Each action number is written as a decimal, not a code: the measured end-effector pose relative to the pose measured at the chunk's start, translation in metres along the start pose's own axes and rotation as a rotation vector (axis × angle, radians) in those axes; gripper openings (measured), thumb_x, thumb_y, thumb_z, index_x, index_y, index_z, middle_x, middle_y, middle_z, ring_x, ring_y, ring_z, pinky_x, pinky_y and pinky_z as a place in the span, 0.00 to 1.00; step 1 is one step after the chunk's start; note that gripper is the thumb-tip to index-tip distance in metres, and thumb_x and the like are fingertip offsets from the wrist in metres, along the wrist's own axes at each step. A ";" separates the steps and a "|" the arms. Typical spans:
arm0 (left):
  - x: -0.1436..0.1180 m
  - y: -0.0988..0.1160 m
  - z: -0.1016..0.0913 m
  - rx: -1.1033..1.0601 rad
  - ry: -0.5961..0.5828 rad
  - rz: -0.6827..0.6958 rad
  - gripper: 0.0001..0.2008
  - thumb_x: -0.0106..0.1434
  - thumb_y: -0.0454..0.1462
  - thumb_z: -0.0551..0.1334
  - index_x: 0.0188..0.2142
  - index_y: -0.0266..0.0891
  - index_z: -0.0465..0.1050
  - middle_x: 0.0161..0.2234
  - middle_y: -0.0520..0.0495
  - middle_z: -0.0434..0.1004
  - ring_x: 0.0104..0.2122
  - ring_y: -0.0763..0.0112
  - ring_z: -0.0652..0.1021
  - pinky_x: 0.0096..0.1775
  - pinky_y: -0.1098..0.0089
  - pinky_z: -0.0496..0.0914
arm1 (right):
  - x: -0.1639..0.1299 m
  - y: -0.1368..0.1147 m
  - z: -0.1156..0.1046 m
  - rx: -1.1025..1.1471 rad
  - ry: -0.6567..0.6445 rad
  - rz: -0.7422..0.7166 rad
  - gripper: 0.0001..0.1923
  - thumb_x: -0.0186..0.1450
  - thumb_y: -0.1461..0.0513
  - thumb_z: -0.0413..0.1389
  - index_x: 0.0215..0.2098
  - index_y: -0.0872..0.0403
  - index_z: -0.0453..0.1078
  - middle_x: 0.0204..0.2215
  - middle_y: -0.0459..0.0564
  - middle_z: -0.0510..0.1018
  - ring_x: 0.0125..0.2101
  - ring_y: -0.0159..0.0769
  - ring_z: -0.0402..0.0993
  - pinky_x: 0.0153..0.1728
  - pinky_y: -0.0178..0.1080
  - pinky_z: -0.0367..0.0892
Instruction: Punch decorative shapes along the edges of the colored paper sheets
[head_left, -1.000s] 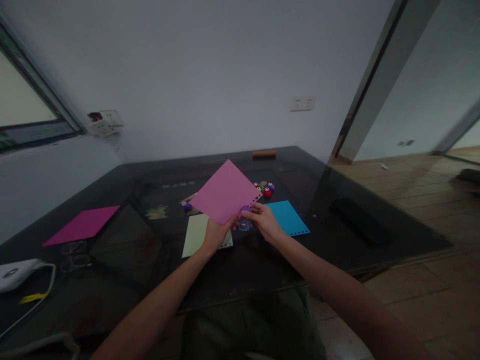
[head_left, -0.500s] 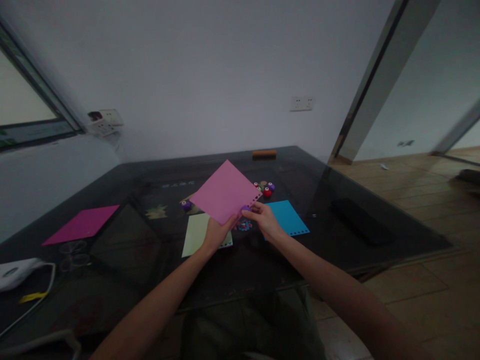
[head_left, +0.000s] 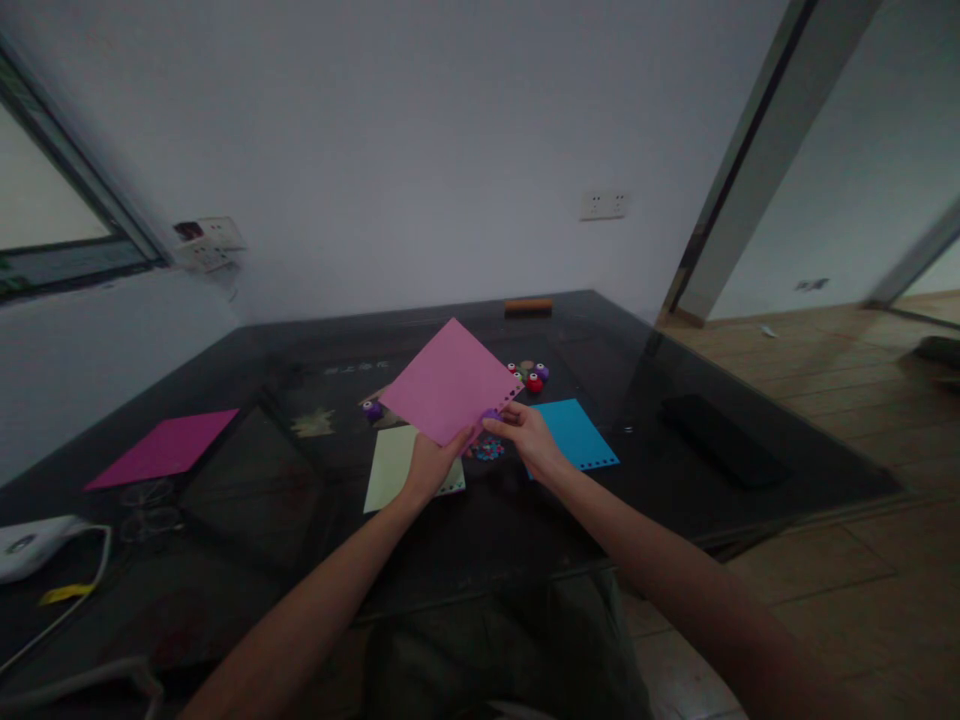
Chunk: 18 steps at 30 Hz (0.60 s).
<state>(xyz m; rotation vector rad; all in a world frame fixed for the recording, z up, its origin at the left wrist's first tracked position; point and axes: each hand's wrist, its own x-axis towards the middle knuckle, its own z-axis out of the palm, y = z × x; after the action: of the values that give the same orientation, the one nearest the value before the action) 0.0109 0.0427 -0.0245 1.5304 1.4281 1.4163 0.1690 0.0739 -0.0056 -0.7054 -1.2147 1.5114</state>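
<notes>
Barely anything moved: left hand (head_left: 429, 468) still pinches pink paper sheet (head_left: 448, 382) above desk (head_left: 525, 520); right hand (head_left: 527, 437) grips small purple punch (head_left: 490, 415) at its perforated edge. Light, floppy; hold near edge.

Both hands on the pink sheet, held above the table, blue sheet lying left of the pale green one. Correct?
One thing is off: in the head view the blue sheet lies to the right of the pale green sheet, not left. The rest holds: left hand and right hand both hold the pink sheet above the table.
</notes>
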 end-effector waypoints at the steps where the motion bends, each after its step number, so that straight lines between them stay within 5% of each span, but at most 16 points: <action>1: 0.000 0.001 0.000 0.008 0.000 0.001 0.15 0.56 0.45 0.62 0.31 0.34 0.75 0.25 0.45 0.79 0.23 0.66 0.77 0.29 0.68 0.71 | 0.000 0.000 0.000 0.003 0.000 0.004 0.19 0.45 0.58 0.67 0.36 0.52 0.75 0.37 0.50 0.80 0.39 0.40 0.75 0.46 0.45 0.67; 18: 0.001 0.004 -0.003 0.026 0.051 0.031 0.13 0.57 0.44 0.62 0.26 0.35 0.75 0.22 0.48 0.77 0.24 0.67 0.76 0.32 0.69 0.70 | 0.001 0.006 -0.001 0.049 -0.063 0.052 0.21 0.45 0.60 0.68 0.38 0.53 0.74 0.38 0.49 0.79 0.38 0.37 0.75 0.45 0.41 0.67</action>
<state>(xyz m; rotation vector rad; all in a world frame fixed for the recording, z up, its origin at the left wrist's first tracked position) 0.0089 0.0423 -0.0191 1.5492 1.4644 1.4700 0.1678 0.0759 -0.0111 -0.6658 -1.2106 1.6121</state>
